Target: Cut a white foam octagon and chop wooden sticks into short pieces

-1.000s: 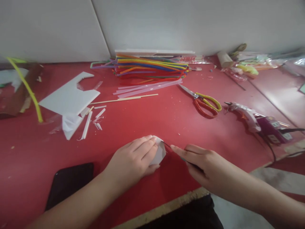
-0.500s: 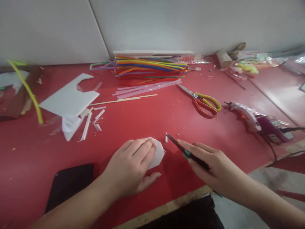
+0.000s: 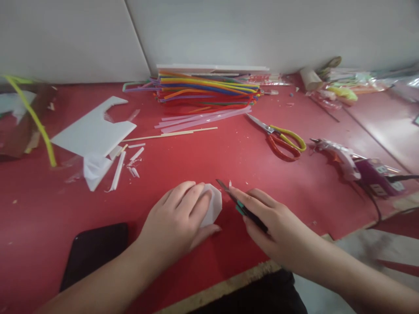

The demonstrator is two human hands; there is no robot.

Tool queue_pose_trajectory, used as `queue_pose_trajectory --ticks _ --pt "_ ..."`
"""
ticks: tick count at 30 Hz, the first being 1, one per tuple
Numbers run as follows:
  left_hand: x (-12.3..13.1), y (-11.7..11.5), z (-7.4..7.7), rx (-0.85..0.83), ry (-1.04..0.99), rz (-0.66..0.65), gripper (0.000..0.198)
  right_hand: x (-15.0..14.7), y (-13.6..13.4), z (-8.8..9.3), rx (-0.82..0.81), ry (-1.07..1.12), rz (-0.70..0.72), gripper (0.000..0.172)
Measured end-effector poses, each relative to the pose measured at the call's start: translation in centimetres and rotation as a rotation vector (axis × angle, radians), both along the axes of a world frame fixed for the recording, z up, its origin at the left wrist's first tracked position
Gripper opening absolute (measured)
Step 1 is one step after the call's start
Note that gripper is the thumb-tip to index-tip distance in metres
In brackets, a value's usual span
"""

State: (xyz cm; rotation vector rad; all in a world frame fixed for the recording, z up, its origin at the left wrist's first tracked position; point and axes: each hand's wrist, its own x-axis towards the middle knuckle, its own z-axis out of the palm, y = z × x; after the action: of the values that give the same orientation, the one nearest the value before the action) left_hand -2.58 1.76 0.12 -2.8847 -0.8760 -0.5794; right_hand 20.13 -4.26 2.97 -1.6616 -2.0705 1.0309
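Observation:
My left hand (image 3: 178,216) is closed over a small white foam-board piece (image 3: 213,206) with several cut corners, fingers across its top and the thumb at its near side. Part of the piece is hidden under the fingers. My right hand (image 3: 273,222) grips a dark craft knife (image 3: 250,213) with a green slider. The blade points up and left, just beyond the piece's right edge, and looks apart from it. A tiny white offcut (image 3: 230,184) shows by the right index fingertip.
A larger white foam board (image 3: 94,126) with a cut-out lies at left, near white scraps (image 3: 134,163). Colourful pipe cleaners (image 3: 206,89) and glue sticks (image 3: 203,120) are at the back. Scissors (image 3: 283,139) and a glue gun (image 3: 340,159) lie right. A black phone (image 3: 94,253) is front left.
My right hand has moved left with the craft knife, bringing the blade closer to the white piece. My left hand has tilted the piece slightly, still holding it.

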Motion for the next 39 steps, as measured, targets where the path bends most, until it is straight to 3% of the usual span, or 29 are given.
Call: queue_pose_trajectory --ticks 7,14,22,39 --pt "0.1 -0.3 -0.1 -0.002 -0.065 -0.044 0.049 -0.2 1.3 -0.3 0.032 0.015 0.06 0.062" --pt "0.2 -0.2 0.2 -0.014 -0.095 -0.034 0.024 0.0 1.9 -0.4 0.045 0.034 0.101 0.064" --pt "0.3 -0.1 0.3 -0.082 -0.086 -0.034 0.039 0.0 2.0 -0.2 0.035 0.047 0.108 0.067" --pt "0.4 -0.2 0.2 -0.111 -0.074 -0.021 0.041 -0.1 2.1 0.0 0.03 0.015 0.133 0.064"
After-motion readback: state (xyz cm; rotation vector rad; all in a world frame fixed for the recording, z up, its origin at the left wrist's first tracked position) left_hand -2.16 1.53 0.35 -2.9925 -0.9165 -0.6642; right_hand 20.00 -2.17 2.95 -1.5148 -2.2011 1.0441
